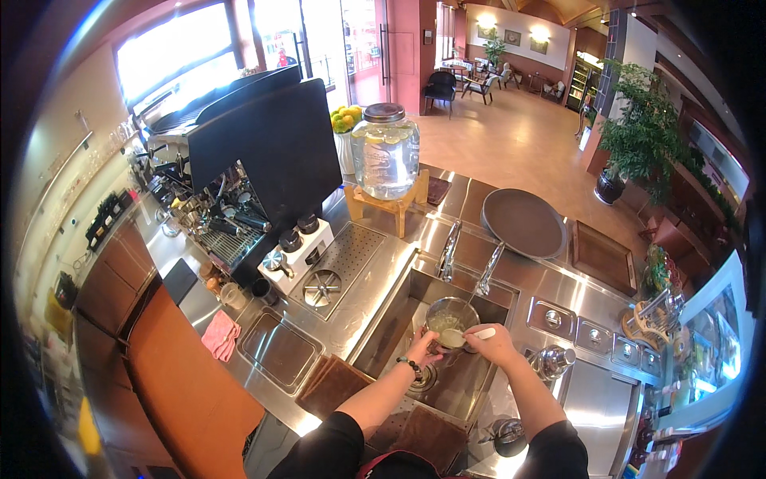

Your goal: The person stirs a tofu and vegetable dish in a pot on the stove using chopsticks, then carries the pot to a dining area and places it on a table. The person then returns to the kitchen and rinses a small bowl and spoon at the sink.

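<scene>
Over the stainless-steel sink [383, 353], my left hand [423, 350] grips a clear, round bowl or wide glass [444, 311] from its near left side. Pale, translucent contents show inside it. In my right hand [492, 344] is a spoon-like utensil [488, 333] with a whitish handle. Its round pale head seems to lie at the near rim of the vessel; whether it touches the contents I cannot tell. Two chrome faucets [447, 254] stand behind the sink, and the right-hand spout [491, 269] points toward the vessel. Whether water runs is unclear.
At right are a metal cocktail shaker [553, 361] and lidded steel pans [550, 317]. A round brown tray [523, 223] lies behind the faucets. Left stand an espresso machine [221, 209], a glass water dispenser [386, 152] and a pink cloth [221, 335]. Brown folded cloths [335, 386] lie near the sink.
</scene>
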### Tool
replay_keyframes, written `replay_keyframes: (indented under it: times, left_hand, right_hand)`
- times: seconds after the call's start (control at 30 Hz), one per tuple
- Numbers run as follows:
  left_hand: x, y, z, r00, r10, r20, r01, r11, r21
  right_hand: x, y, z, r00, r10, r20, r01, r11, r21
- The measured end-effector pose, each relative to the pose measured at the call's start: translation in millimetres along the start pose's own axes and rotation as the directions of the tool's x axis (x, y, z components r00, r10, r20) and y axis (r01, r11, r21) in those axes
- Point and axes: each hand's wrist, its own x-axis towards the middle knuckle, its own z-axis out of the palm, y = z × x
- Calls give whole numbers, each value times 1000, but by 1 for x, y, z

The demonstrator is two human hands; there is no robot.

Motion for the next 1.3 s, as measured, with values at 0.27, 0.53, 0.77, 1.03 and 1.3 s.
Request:
replay_keyframes:
  times: [0.27,0.53,0.77,1.03,1.3]
  left_hand:
    - [9,-2,-2,996,-30,78,33,999,-39]
    - [10,10,0,993,27,113,-24,999,-32]
    - [13,4,-14,994,2,108,6,997,-73]
    - [13,-1,-8,987,-26,161,37,997,-62]
    - [18,-2,-16,994,-24,102,33,996,-88]
  right_hand:
    - [1,-8,-4,944,-292,-153,302,952,46]
    - [9,4,-9,909,-408,-89,357,870,-340]
    - [7,9,5,971,223,88,-237,844,482]
    - [6,19,11,939,341,-34,-180,573,799]
    - [5,9,-5,933,-259,-251,260,965,-30]
